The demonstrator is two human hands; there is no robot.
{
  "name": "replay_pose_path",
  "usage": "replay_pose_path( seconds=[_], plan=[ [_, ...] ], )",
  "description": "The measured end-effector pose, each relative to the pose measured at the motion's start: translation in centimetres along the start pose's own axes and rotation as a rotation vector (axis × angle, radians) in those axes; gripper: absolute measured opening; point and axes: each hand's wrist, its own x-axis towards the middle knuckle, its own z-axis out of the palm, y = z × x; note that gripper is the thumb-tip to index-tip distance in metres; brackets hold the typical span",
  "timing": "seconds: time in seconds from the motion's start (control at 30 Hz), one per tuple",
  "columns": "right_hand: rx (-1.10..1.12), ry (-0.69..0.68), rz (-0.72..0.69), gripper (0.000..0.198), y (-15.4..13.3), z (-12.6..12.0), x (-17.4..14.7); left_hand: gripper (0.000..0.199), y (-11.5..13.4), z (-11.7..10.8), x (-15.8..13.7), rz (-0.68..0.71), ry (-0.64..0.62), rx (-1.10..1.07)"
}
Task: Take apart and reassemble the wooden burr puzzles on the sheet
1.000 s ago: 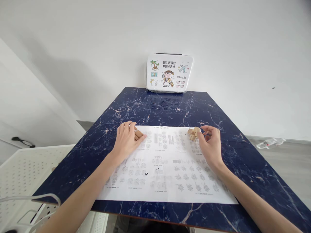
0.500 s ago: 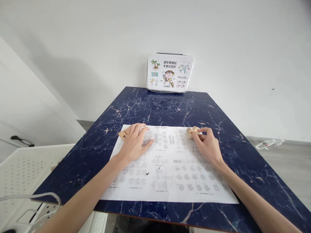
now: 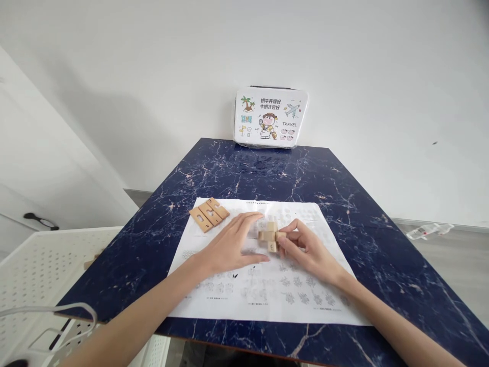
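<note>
Between the fingers of my right hand (image 3: 305, 250) is a wooden burr puzzle (image 3: 271, 236), a small cross of interlocked blocks, over the middle of the paper. The block facing me carries a small dark mark. My left hand (image 3: 233, 244) lies open just left of the puzzle, thumb and fingers apart, holding nothing. Up and to its left, flat wooden pieces (image 3: 209, 214) with cut-out slots and numbers lie side by side on the paper's far left corner. Printed diagrams cover the white instruction sheet (image 3: 263, 306) beneath both hands.
A white case (image 3: 270, 117) with cartoon prints stands against the wall at the table's far edge. The dark blue marbled table (image 3: 267, 176) carries the sheet. At lower left is a white perforated surface (image 3: 34, 270) with a white cable (image 3: 76, 307).
My right hand has brought the burr puzzle from the sheet's far right toward the middle. My left hand has moved off the flat wooden pieces, right and nearer, toward the puzzle.
</note>
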Motion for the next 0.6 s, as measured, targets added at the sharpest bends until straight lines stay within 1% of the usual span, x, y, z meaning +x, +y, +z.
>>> replay_pose_path(
  seconds=[0.07, 0.17, 0.27, 0.43, 0.6],
  plan=[
    [0.035, -0.075, -0.011, 0.026, -0.4, 0.5, -0.2, 0.088, 0.4, 0.3, 0.0, 0.024, -0.034, -0.037],
    [0.081, -0.131, -0.033, 0.024, -0.8, 0.8, -0.3, 0.075, 0.6, 0.6, 0.0, 0.06, -0.066, -0.039],
    [0.071, -0.13, -0.06, 0.023, -0.8, 0.8, -0.3, 0.063, 0.7, 0.6, 0.1, 0.069, -0.048, -0.036],
    [0.001, -0.106, -0.113, 0.022, 0.1, 0.5, -0.2, 0.063, 0.8, 0.5, 0.2, 0.09, -0.021, -0.055],
    [0.005, -0.122, -0.129, 0.02, 0.5, 0.4, -0.4, 0.063, 0.8, 0.4, 0.3, 0.075, -0.043, -0.051]
  ],
)
